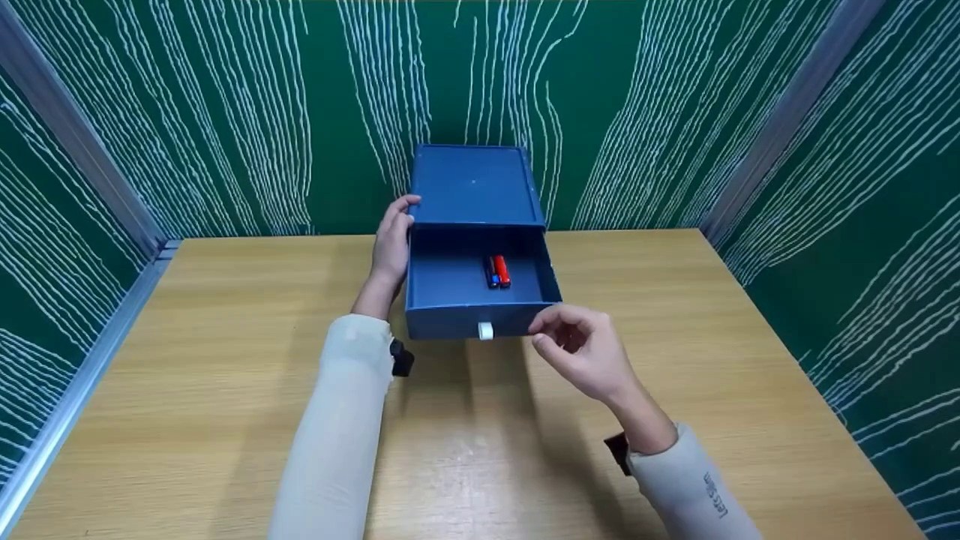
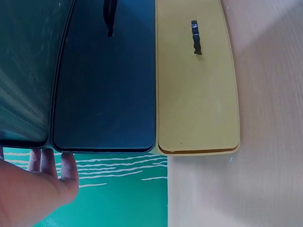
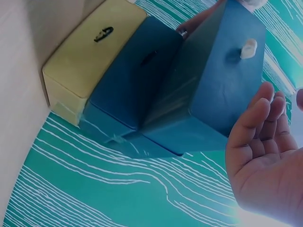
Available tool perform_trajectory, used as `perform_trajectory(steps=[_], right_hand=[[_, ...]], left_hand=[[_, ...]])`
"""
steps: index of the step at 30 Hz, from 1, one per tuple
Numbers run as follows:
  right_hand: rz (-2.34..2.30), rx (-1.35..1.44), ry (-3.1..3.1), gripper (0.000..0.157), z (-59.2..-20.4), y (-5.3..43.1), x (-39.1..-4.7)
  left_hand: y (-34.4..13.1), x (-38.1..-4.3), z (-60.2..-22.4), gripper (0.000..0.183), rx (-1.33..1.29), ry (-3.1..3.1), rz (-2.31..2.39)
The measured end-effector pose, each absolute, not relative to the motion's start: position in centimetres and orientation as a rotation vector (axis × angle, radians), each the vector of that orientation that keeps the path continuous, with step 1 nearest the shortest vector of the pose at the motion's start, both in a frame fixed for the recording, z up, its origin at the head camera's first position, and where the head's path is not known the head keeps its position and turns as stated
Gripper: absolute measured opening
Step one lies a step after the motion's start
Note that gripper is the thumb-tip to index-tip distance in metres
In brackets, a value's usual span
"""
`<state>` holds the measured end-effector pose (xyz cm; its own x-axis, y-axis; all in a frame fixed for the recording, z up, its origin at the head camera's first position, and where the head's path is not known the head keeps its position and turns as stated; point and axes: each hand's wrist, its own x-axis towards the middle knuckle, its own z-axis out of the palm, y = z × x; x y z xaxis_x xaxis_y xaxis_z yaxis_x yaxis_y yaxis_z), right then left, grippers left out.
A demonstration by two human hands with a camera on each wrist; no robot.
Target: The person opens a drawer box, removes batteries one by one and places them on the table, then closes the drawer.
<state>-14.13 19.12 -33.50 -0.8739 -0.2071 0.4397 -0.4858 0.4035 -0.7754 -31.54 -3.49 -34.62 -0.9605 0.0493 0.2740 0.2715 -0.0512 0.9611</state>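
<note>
A blue drawer (image 1: 442, 322) is pulled out of the top of a blue cabinet (image 1: 476, 184). Side by side on its floor lie a red cylinder (image 1: 502, 271) and a dark one (image 1: 491, 273), both shaped like batteries. My left hand (image 1: 391, 244) rests against the cabinet's left side, fingertips at its upper edge; the left wrist view has those fingers (image 2: 68, 165) by the stack's edge. At the drawer's front right corner is my right hand (image 1: 589, 352), its fingers loosely bent with nothing between them. A white pull tab (image 3: 248, 48) sticks out from the drawer front.
Below the open drawer are a closed dark blue drawer (image 2: 104, 94) and a closed yellow drawer (image 2: 199, 94), each with a dark pull tab. The cabinet stands at the back of a wooden table (image 1: 225, 375), against a green wall (image 1: 360, 112) with white lines.
</note>
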Motion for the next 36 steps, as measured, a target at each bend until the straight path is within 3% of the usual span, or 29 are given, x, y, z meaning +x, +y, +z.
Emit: perform_trajectory(steps=[17,36], right_hand=[[1.417,0.567,-2.310,0.016,-35.0,21.2,-16.0],[1.389,0.481,-2.403,0.027,-31.2,20.6,-17.3]], left_hand=[[-3.5,-33.5,-36.4,0.036,-0.305,-2.092,-2.049],[-3.5,-33.6,-36.4,0.035,-0.282,-2.089,-2.062]])
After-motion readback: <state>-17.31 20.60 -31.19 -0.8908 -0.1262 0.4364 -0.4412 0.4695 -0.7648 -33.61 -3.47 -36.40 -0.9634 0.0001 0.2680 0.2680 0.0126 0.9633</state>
